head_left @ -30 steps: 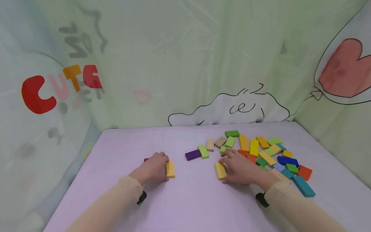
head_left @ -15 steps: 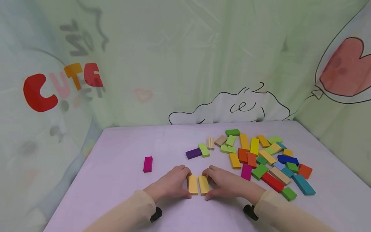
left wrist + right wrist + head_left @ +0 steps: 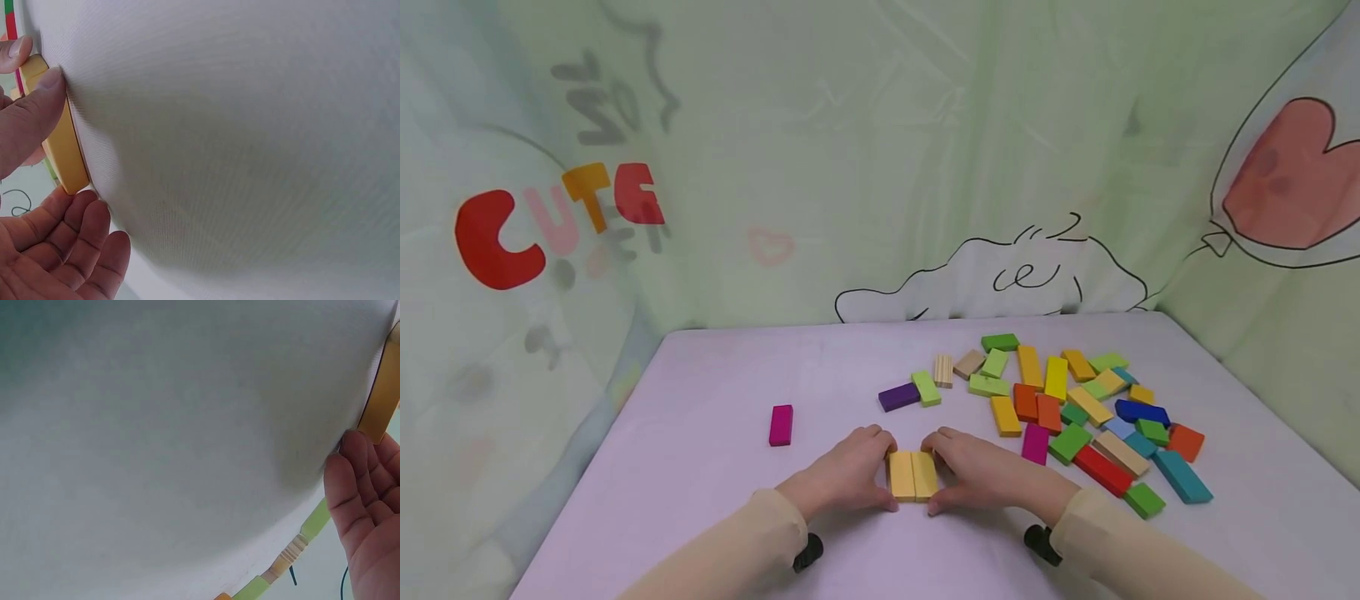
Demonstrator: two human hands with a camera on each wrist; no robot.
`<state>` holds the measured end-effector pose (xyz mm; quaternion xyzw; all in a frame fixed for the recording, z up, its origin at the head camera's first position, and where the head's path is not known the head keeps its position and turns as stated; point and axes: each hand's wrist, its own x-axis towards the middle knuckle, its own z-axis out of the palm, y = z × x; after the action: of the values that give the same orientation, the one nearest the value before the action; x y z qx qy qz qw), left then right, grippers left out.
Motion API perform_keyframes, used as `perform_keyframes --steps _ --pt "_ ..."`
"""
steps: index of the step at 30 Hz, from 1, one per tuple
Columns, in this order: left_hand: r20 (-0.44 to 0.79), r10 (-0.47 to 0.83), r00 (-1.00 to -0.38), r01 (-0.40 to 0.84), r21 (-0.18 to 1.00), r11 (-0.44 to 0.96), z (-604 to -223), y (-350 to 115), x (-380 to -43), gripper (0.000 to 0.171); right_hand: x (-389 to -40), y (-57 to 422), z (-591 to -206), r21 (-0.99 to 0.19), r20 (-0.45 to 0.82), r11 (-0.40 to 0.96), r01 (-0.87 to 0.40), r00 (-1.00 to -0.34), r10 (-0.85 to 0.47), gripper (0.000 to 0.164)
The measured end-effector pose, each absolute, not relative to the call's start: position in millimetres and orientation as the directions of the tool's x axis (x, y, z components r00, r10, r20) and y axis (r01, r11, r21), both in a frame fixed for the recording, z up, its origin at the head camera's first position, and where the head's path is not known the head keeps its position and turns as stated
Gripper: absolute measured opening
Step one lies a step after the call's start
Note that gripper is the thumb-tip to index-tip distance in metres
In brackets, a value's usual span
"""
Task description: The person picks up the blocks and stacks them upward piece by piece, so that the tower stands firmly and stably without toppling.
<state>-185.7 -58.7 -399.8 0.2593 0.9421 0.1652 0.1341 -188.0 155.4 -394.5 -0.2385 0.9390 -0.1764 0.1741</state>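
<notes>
Two pale yellow wooden blocks lie flat side by side near the front of the table, their long sides meeting. My left hand [image 3: 850, 473] pinches the left yellow block [image 3: 901, 477] by its ends, thumb at the near end and fingers at the far one. The right yellow block [image 3: 925, 477] is held the same way by my right hand [image 3: 977, 473]. In the left wrist view, the thumb [image 3: 31, 119] lies against a yellow block's side and the fingers curve at its far end. Fingertips touch a yellow block [image 3: 380, 400] in the right wrist view; the thumb is out of frame.
A magenta block [image 3: 781, 425] lies alone to the left. Behind the hands, a purple block [image 3: 898, 397] touches a light green one [image 3: 927, 388]. Many coloured blocks, among them a red block [image 3: 1102, 471] and a teal block [image 3: 1183, 477], spread across the table's right side.
Both hands have brought their yellow blocks inward and nearer the front from apart. The narrow gap seen half a second ago has closed, and the blocks now meet.
</notes>
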Motion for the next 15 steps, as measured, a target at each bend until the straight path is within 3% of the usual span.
perform_keyframes --steps 15 --pt "-0.179 0.526 -0.831 0.439 0.369 0.819 -396.0 -56.8 -184.5 0.062 -189.8 154.5 -393.2 -0.41 -0.285 0.83 -0.378 -0.812 -0.51 0.073"
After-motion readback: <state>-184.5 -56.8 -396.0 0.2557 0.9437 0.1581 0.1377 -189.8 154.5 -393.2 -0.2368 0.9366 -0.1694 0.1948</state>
